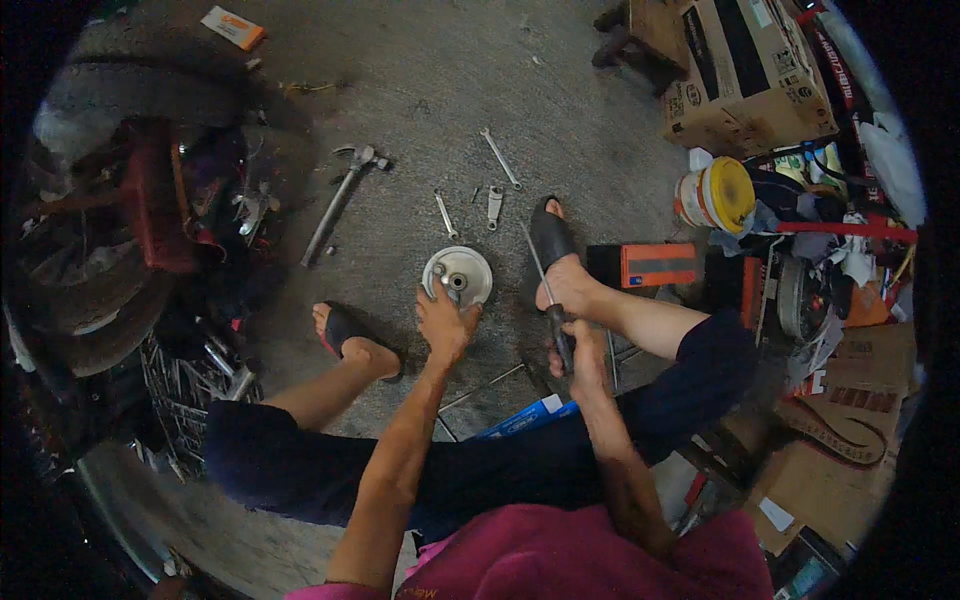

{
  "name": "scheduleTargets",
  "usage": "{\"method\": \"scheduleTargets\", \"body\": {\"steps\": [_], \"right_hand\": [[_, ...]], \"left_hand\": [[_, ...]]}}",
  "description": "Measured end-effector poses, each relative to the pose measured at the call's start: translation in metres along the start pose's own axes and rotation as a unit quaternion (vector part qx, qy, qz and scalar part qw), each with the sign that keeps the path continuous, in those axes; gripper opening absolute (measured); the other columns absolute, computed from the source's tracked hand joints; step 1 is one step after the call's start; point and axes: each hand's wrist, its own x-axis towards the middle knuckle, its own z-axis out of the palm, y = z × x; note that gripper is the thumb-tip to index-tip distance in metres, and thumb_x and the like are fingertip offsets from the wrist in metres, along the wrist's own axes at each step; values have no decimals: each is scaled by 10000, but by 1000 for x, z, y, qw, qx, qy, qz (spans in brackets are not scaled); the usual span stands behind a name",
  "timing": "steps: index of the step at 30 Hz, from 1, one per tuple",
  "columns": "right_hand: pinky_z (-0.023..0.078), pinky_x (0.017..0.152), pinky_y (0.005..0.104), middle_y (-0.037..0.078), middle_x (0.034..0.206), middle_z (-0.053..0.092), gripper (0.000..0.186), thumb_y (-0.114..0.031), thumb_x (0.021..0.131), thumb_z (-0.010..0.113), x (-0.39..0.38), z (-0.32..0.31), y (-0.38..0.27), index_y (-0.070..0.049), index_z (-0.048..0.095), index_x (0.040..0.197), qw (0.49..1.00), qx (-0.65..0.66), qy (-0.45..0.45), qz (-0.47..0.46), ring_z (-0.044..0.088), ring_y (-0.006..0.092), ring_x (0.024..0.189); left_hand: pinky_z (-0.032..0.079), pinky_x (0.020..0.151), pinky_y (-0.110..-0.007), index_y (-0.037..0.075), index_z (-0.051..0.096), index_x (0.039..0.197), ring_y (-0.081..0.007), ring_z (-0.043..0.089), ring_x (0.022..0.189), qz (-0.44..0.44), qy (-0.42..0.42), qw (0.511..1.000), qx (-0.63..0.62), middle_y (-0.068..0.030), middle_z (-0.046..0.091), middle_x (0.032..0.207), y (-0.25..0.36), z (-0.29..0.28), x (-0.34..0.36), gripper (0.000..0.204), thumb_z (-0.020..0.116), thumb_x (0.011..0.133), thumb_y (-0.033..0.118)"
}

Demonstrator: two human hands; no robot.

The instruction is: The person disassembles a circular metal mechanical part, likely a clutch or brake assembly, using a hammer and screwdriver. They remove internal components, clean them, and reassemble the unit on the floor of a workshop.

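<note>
A round silver metal brake plate (478, 272) with a hole in its middle lies on the floor between my feet. My left hand (444, 322) grips its near edge, fingers on the left and thumb on the right; the palm hides part of it. To the right, my right hand (580, 358) is closed around the dark handle of a screwdriver (540, 275), whose long shaft points up and away past my right foot. Just beyond the plate lie a small spanner (445, 214), a short metal lever (494, 208) and a longer spanner (501, 159).
A hammer (340, 205) lies at the left, near a cluttered heap with a tyre (140, 90). Orange-and-black boxes (657, 265), a yellow-lidded bucket (728, 195) and a large carton (745, 80) stand at the right. A blue box (525, 418) lies near my legs.
</note>
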Motion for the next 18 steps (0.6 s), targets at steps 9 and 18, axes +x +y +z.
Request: {"method": "scheduleTargets", "body": {"steps": [9,18], "right_hand": [[388,403,293,73,697,589,267,-281,861,527,10,16,15,-19,542,915,996,-83,-3,38,496,145,475],[375,397,294,103,700,570,237,-215,899,462,12,37,12,14,521,906,993,-109,-5,34,482,149,476]], "left_hand": [[427,906,-653,96,100,1527,-502,235,1378,-5,60,979,194,-234,100,1564,11,35,5,1130,841,681,209],[549,827,-507,109,43,1536,-496,466,1198,12,0,992,123,-272,144,1542,-6,13,22,1198,825,629,103]]}}
